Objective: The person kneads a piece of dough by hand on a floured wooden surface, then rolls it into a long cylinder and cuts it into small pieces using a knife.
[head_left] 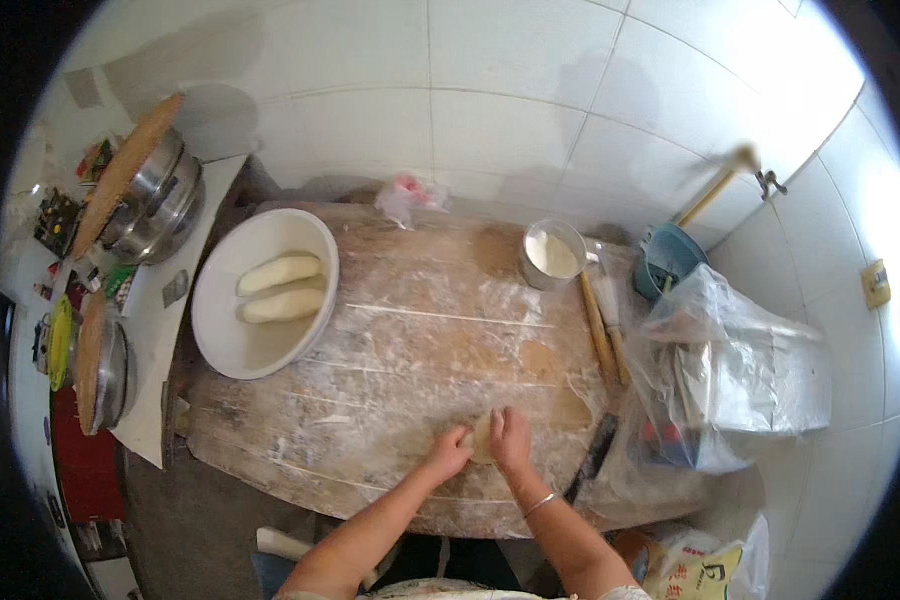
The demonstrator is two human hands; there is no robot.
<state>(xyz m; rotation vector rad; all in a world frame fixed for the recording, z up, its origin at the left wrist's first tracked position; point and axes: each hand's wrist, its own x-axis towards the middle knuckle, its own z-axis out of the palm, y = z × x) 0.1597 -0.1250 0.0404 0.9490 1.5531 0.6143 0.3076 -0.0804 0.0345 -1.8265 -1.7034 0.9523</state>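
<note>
A small pale piece of dough rests on the floury wooden board, near its front edge. My left hand is closed, its curled fingers against the dough's left side. On the other side, my right hand, with a bracelet at the wrist, grips the dough with bent fingers. My palms hide parts of the piece. Two long dough rolls lie side by side in a large white bowl at the board's left.
A metal mug of flour stands at the back, with a rolling pin beside it. A long dark object lies right of my hands. Plastic-covered boxes and a blue bucket stand farther right. Metal pots sit at left.
</note>
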